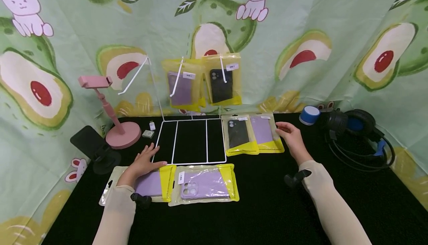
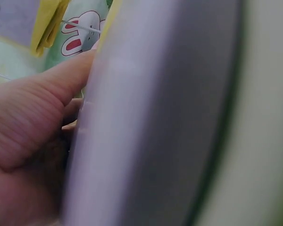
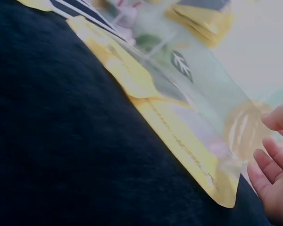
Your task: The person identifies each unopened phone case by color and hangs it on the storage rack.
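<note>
My left hand (image 1: 143,165) lies over the upper edge of a yellow-edged pouch with a purple phone case (image 1: 150,184), its fingers spread toward the white wire rack. In the left wrist view, a blurred pouch (image 2: 127,127) fills the middle beside the thumb. Another pouched purple phone case (image 1: 208,185) lies just right of it. My right hand (image 1: 292,139), fingers loosely bent, is at the right edge of a pouched purple phone case (image 1: 262,129); in the right wrist view a gap shows between the fingers and that pouch. A pouched black phone case (image 1: 238,133) overlaps it on the left.
The white wire rack (image 1: 192,163) has prongs holding pouched purple (image 1: 180,89) and black (image 1: 221,89) phone cases; its left prong (image 1: 133,76) is bare. Left stand a pink holder (image 1: 123,135) and black phone stand (image 1: 97,152). Right are a blue tub (image 1: 309,115) and headphones (image 1: 357,126).
</note>
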Demonstrator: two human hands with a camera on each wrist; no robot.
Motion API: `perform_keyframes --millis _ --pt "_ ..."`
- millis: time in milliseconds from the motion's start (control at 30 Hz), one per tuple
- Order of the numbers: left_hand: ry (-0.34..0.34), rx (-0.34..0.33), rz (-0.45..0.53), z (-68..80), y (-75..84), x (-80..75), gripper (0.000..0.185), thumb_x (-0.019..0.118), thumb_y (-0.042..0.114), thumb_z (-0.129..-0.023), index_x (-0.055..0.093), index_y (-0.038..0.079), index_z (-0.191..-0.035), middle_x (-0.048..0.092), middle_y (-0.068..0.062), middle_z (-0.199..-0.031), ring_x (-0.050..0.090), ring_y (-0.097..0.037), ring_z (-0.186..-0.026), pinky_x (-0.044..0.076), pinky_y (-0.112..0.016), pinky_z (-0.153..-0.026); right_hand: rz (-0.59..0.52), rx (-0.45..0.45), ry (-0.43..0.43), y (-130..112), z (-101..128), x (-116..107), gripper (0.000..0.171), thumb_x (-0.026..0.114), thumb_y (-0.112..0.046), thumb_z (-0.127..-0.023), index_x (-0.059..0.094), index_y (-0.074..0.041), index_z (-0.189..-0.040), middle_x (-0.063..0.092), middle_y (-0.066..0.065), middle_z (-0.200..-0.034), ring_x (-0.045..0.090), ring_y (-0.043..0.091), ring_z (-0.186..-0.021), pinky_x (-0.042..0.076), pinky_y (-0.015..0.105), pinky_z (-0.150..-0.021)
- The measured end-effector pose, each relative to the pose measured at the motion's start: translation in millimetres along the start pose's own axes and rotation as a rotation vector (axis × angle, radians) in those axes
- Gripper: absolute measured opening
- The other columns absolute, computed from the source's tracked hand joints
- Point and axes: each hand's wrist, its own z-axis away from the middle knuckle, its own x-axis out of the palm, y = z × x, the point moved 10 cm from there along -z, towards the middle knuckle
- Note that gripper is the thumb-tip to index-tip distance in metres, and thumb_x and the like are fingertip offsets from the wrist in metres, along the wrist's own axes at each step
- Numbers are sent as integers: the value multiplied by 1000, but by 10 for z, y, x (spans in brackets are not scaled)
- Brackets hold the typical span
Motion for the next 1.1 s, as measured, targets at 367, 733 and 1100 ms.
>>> perform_keyframes --millis 367,733,1100 --pt "4 1 18 5 29 7 92 66 51 -83 24 3 -149 6 -25 -155 -5 -42 -142 -6 -60 -110 -28 23 -10 234 -218 -11 49 56 -14 -95 40 0 -139 39 22 -139 43 28 -118 32 45 -109" --pt "12 6 16 -13 -16 15 93 65 54 -82 25 4 -149 6 -25 -155 -5 -42 -142 -6 -60 -110 214 8 -193 285 -174 182 47 54 -19 -96 44 -3 -138 32 24 -142 35 39 -125 31 53 -106" --pt "-6 -11 10 -1 -5 19 92 64 54 -83 24 4 -149 5 -24 -155 -5 -41 -142 -7 -60 -110 253 20 -60 270 -117 125 31 45 -10 -97 59 2 -123 48 22 -132 45 32 -114 40 43 -95"
